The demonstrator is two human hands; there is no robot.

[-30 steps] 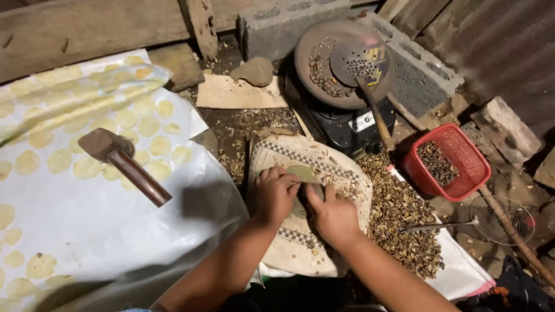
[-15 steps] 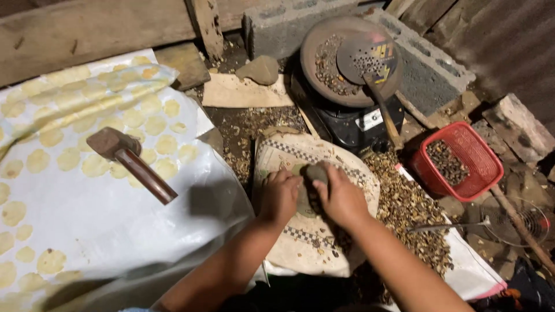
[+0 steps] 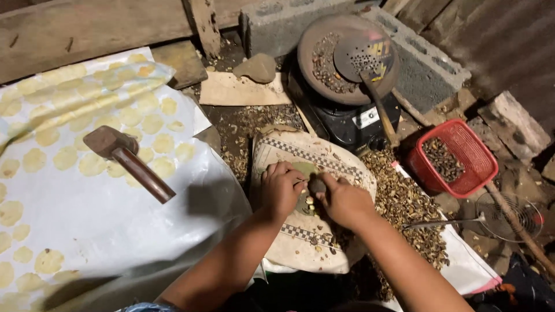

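1. Grey and rounded, a small stone sits clenched in the right hand, near the centre of the head view, touching a flat green slab.
2. The left hand rests at 9 o'clock of the stone, fingers curled onto the slab; I cannot tell what it pinches.
3. Pale kernels lie just below, on a patterned sack.
4. Brown shells spread at 3 o'clock.
5. A red basket stands at 2 o'clock, a dark pan at 12, a wooden mallet at 9.
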